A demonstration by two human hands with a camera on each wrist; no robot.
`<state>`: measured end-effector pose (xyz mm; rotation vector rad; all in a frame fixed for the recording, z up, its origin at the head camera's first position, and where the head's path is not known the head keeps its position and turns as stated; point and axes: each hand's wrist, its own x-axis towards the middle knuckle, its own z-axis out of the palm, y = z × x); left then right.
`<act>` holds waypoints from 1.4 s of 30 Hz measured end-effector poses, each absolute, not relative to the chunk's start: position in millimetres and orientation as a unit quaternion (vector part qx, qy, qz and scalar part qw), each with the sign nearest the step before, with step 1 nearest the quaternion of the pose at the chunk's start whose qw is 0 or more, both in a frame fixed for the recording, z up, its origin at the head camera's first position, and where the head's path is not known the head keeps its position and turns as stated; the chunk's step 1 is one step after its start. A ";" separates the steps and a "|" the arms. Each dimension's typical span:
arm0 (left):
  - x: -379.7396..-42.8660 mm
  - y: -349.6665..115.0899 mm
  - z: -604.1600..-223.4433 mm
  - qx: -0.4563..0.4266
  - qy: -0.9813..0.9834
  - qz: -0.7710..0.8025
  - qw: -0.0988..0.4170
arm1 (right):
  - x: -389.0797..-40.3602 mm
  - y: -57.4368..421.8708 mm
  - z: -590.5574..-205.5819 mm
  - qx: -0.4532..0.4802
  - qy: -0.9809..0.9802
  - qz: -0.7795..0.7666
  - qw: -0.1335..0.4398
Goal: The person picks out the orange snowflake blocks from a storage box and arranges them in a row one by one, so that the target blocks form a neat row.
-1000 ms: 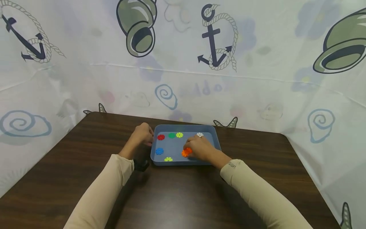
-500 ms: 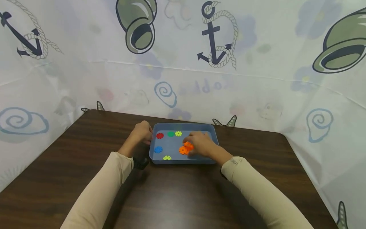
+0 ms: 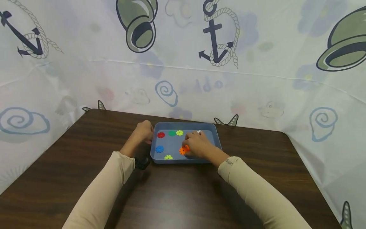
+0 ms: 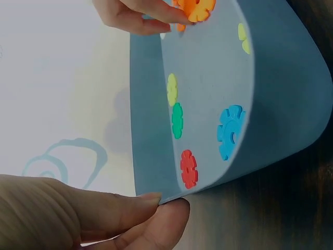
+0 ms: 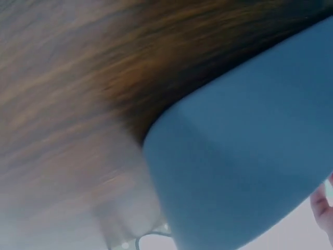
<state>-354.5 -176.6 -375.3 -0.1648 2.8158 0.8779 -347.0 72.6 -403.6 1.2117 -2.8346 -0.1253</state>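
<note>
My left hand (image 3: 144, 132) pinches the left rim of a blue-grey tray (image 3: 183, 161) between thumb and fingers; the left wrist view shows this grip closely. Inside the tray, my right hand (image 3: 199, 144) holds orange flower-shaped notched discs (image 3: 182, 150) with its fingertips. At least two of these orange discs (image 4: 200, 9) overlap in the left wrist view. The hand hides part of them. Only the edge of the right hand's fingers (image 5: 320, 202) shows in the right wrist view, behind the tray wall.
In the tray lie a red disc (image 3: 161, 135), a green disc (image 3: 172, 133), a blue disc (image 3: 159, 149) and two yellow discs (image 3: 179, 132). A white disc (image 3: 198, 131) shows partly behind the right hand. The tray stands on a dark wooden table (image 3: 183, 197) before a printed curtain (image 3: 257, 95).
My right hand's fingers spread off the orange discs half a second ago and have now closed in over them again. The left hand has stayed at the tray's rim.
</note>
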 end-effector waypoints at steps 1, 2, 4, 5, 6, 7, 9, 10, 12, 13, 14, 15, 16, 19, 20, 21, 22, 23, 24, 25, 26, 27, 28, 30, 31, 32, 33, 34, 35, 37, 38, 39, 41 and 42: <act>-355.5 -173.9 -377.0 -0.053 0.949 0.295 0.099 | -346.0 77.2 -402.9 0.394 -0.917 -0.044 0.036; -356.5 -171.6 -378.5 -0.051 0.948 0.295 0.104 | -344.5 82.5 -401.0 0.394 -0.917 -0.044 0.046; -358.4 -168.3 -380.0 -0.047 0.948 0.294 0.116 | -340.8 96.0 -393.5 0.389 -0.917 -0.033 0.075; -359.2 -167.3 -379.6 -0.045 0.948 0.292 0.119 | -338.2 104.2 -387.7 0.385 -0.918 -0.023 0.091; -359.7 -167.2 -378.6 -0.042 0.948 0.291 0.122 | -335.2 113.3 -380.9 0.381 -0.918 -0.007 0.108; -360.3 -167.7 -377.2 -0.039 0.949 0.288 0.123 | -331.7 123.2 -373.7 0.375 -0.919 0.010 0.123; -361.6 -170.1 -373.7 -0.032 0.951 0.284 0.120 | -323.6 144.3 -361.2 0.367 -0.918 0.034 0.149; -362.1 -171.8 -372.1 -0.028 0.951 0.283 0.119 | -318.9 155.1 -356.3 0.364 -0.917 0.042 0.157; -363.3 -175.7 -370.5 -0.021 0.953 0.280 0.116 | -308.2 176.0 -351.6 0.363 -0.916 0.049 0.163; -362.9 -178.8 -368.8 -0.020 0.954 0.278 0.114 | -302.8 184.0 -351.8 0.363 -0.916 0.050 0.161; -362.0 -181.1 -367.0 -0.018 0.954 0.278 0.113 | -297.6 191.5 -354.6 0.366 -0.916 0.050 0.159; -361.3 -183.0 -365.8 -0.016 0.954 0.277 0.113 | -292.2 198.0 -358.6 0.371 -0.914 0.049 0.155; -360.7 -184.3 -364.6 -0.016 0.954 0.278 0.112 | -286.8 203.1 -363.9 0.373 -0.914 0.048 0.149; -359.8 -184.6 -361.5 -0.014 0.954 0.279 0.111 | -274.6 211.4 -383.1 0.385 -0.914 0.040 0.122; -359.9 -183.9 -361.2 -0.014 0.954 0.278 0.110 | -271.8 212.2 -389.5 0.388 -0.914 0.037 0.113; -360.3 -183.0 -361.3 -0.014 0.954 0.278 0.109 | -269.5 212.1 -395.1 0.390 -0.914 0.033 0.104; -360.7 -181.6 -361.5 -0.014 0.954 0.280 0.109 | -267.8 211.5 -400.0 0.390 -0.915 0.029 0.096; -361.2 -180.2 -362.1 -0.015 0.953 0.282 0.110 | -266.8 211.2 -404.4 0.391 -0.916 0.025 0.088; -361.7 -178.6 -363.2 -0.015 0.952 0.284 0.112 | -265.8 210.8 -408.3 0.391 -0.916 0.021 0.082; -362.1 -176.9 -364.5 -0.015 0.952 0.285 0.113 | -264.9 210.5 -411.7 0.391 -0.917 0.019 0.079; -362.4 -175.0 -365.7 -0.014 0.951 0.288 0.114 | -263.8 210.3 -414.3 0.389 -0.918 0.018 0.075; -362.7 -173.1 -366.8 -0.014 0.950 0.291 0.115 | -262.9 210.4 -416.5 0.387 -0.919 0.016 0.073; -362.5 -172.8 -367.0 -0.014 0.950 0.292 0.114 | -262.6 209.2 -417.5 0.385 -0.920 0.013 0.072; -362.8 -172.8 -367.4 -0.014 0.951 0.290 0.110 | -262.4 207.3 -418.3 0.381 -0.922 0.011 0.069; -362.9 -172.6 -367.2 -0.014 0.952 0.288 0.107 | -262.4 206.5 -418.1 0.379 -0.923 0.009 0.067; -363.2 -172.6 -367.1 -0.013 0.952 0.286 0.105 | -262.5 205.8 -417.8 0.377 -0.924 0.008 0.065; -363.5 -172.5 -366.9 -0.013 0.953 0.284 0.103 | -262.6 205.1 -417.1 0.376 -0.925 0.005 0.062; -364.1 -172.6 -366.9 -0.014 0.954 0.281 0.101 | -262.9 204.1 -415.9 0.376 -0.925 0.005 0.059; -365.0 -172.8 -367.3 -0.015 0.955 0.280 0.100 | -263.3 202.8 -414.2 0.377 -0.924 0.008 0.056; -365.9 -172.6 -367.8 -0.015 0.955 0.279 0.102 | -264.9 198.5 -409.0 0.384 -0.921 0.017 0.057; -366.3 -172.6 -368.1 -0.015 0.955 0.277 0.103 | -266.4 195.2 -405.4 0.388 -0.919 0.022 0.061; -366.6 -172.5 -368.5 -0.016 0.955 0.276 0.104 | -268.5 191.2 -401.3 0.391 -0.918 0.028 0.067; -367.0 -172.3 -369.7 -0.018 0.956 0.274 0.105 | -275.7 180.9 -393.1 0.395 -0.914 0.036 0.082; -366.9 -172.0 -370.2 -0.018 0.956 0.273 0.105 | -280.5 175.2 -389.5 0.393 -0.915 0.038 0.086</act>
